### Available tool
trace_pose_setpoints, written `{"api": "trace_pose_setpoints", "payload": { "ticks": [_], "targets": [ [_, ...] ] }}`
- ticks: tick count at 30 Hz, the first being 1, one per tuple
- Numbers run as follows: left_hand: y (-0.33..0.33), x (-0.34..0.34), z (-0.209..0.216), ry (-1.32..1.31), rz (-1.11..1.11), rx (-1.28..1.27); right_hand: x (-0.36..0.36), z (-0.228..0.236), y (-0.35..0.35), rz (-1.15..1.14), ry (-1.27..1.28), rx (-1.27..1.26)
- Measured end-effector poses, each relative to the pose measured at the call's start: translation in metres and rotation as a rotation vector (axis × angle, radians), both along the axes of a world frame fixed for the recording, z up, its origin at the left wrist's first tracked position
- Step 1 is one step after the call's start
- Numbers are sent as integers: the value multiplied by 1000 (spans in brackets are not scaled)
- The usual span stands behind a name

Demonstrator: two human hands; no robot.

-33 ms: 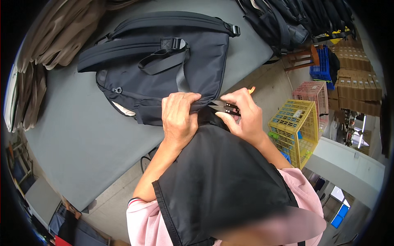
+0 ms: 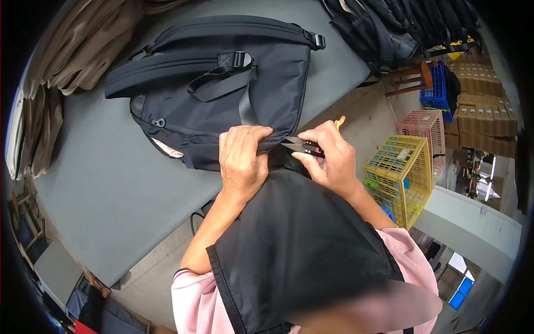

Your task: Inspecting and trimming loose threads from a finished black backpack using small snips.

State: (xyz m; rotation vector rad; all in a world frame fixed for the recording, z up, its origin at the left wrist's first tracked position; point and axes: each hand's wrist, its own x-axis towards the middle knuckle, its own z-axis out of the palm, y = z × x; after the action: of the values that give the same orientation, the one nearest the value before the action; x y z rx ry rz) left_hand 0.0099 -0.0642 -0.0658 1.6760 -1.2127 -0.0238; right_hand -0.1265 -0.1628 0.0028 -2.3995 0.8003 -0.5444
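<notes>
On the grey desk [image 2: 128, 211], at its near edge, lies a black bag [image 2: 283, 83] with its straps uppermost, and the bag's near right corner is where both hands meet. The left hand [image 2: 243, 158] grasps the bag's near edge, fingers bent over the top, thumb side toward the corner. The right hand [image 2: 332, 158] grips a pair of snips [image 2: 306, 147] between thumb and fingers, the blades slightly parted and their tips at the corner seam. The step in hand looks like trimming at that seam; whether a thread lies between the blades I cannot tell, as the spot is small and dark. The next move seems to call for a steady left hand and a short squeeze of the snips, with the tips clear of the cloth and the left fingers. The snips point left into the corner, their long axis running roughly left to right, handles tilted a little toward the person. The bag's long axis also runs roughly left to right, its narrower, rounded end to the left and its straighter end to the right, nearest the snips.
</notes>
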Motion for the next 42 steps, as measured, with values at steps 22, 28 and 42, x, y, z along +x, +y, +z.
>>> {"api": "trace_pose_setpoints", "payload": {
  "ticks": [22, 28, 42],
  "targets": [
    [60, 36, 22, 46, -344, 643, -6, -53, -44, -275, -353, 588],
    [-42, 39, 35, 19, -310, 507, -6, -96, -102, -349, -388, 997],
    [-193, 100, -5, -161, -226, 630, 62, -73, -188, -136, -148, 706]
  ]
}}
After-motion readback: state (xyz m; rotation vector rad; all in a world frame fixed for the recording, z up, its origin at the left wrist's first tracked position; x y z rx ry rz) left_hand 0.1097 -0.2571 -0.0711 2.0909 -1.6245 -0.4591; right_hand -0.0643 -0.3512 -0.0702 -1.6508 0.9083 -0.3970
